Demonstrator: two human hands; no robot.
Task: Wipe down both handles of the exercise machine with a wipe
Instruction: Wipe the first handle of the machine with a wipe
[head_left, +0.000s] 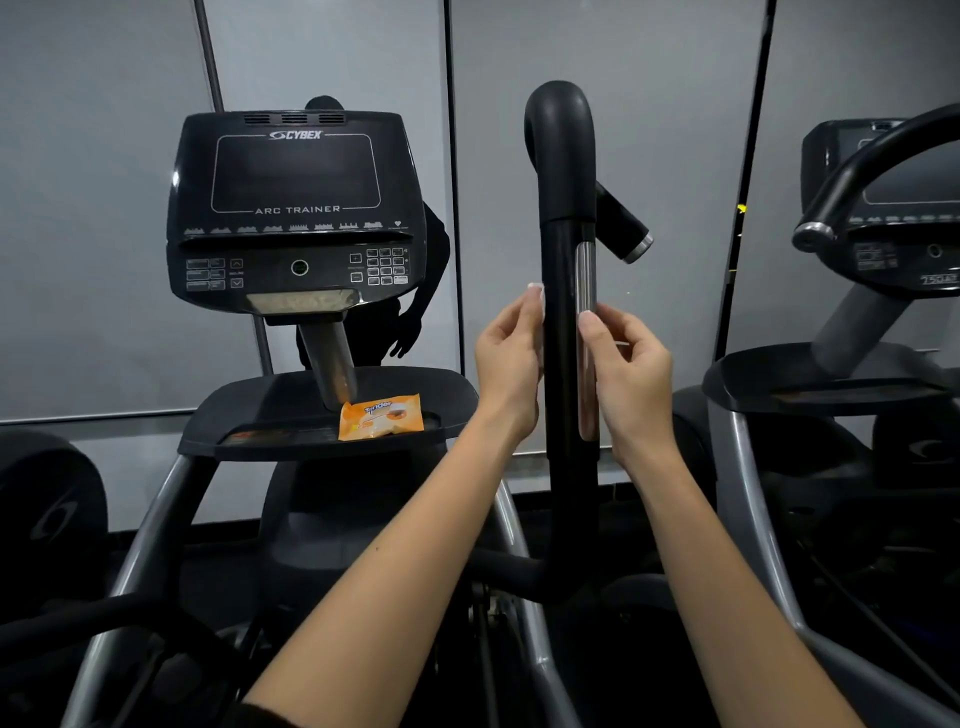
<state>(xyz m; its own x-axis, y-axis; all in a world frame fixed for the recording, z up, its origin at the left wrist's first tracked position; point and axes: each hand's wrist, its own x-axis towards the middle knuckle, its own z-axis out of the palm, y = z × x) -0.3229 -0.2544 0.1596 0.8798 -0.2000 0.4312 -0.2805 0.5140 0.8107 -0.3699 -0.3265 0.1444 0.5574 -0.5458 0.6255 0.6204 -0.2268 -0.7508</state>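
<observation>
Reaching up on either side of the upright black handle (566, 332), both hands sit at the same height around its middle. The left hand (506, 358) is against the handle's left side, fingers closed together on a white wipe (537, 299), of which only a small edge shows above the fingertips. The right hand (631, 364) is against the right side, its thumb and fingers pinched together beside the long shiny metal strip (587, 338) set into the handle; a thin pale sliver shows between the fingers, and whether this is part of the wipe I cannot tell. How the wipe passes around the back of the handle is hidden.

The handle curves over at the top into a hook, with a short black bar (623, 223) tipped in silver jutting out to its right.

To the left stands the console (296, 208), its dark screen marked "ARC TRAINER". Below it, an orange pack of wipes (382, 415) lies on the machine's black tray (270, 415), toward the tray's right end, near the front edge. Another machine (878, 234) stands at the right.
</observation>
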